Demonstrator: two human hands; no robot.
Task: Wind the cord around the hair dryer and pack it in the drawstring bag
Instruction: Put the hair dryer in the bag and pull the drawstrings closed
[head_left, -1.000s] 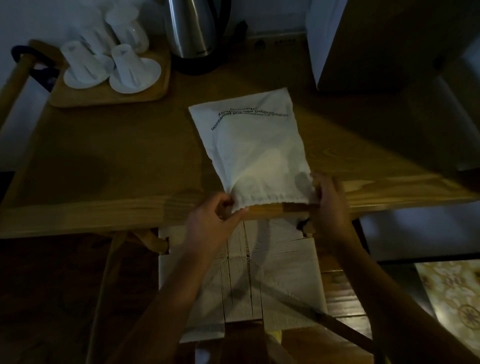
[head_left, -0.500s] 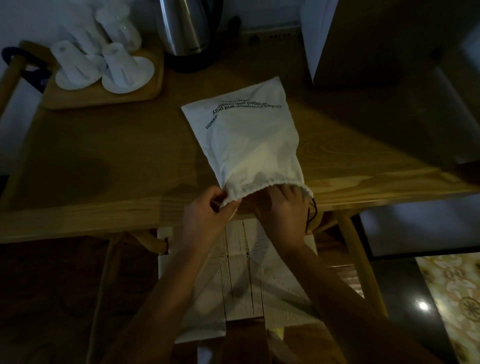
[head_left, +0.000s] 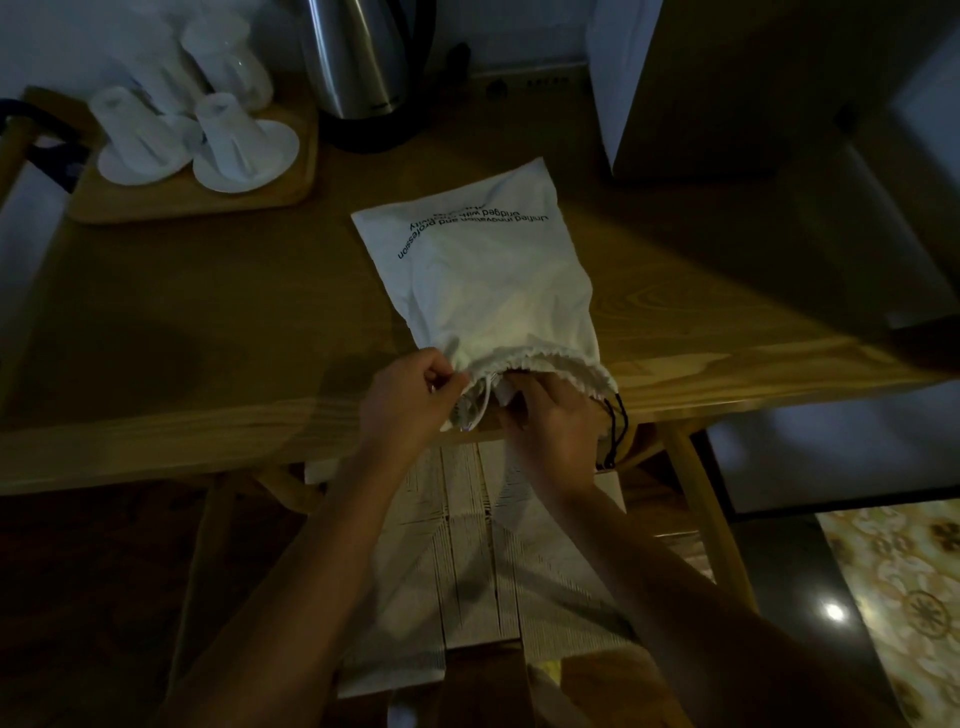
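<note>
A white drawstring bag (head_left: 488, 280) with black lettering lies on the wooden table (head_left: 208, 332), its gathered mouth at the table's front edge. My left hand (head_left: 410, 400) pinches the left corner of the mouth. The fingers of my right hand (head_left: 550, 421) reach into the opening under the gathered hem. A white drawstring (head_left: 483, 402) hangs between my hands, and a black cord (head_left: 615, 431) dangles off the right side of the mouth. The hair dryer is hidden; whether it is inside the bag I cannot tell.
A wooden tray (head_left: 208, 192) with upturned white cups on saucers (head_left: 234, 140) stands at the back left. A steel kettle (head_left: 358, 57) sits behind the bag. A dark box (head_left: 727, 88) rises at the back right. A woven chair seat (head_left: 483, 551) is below the table edge.
My right hand moved from the bag's right corner to the middle of the mouth and slid its fingers inside. The left hand kept its pinch on the left corner.
</note>
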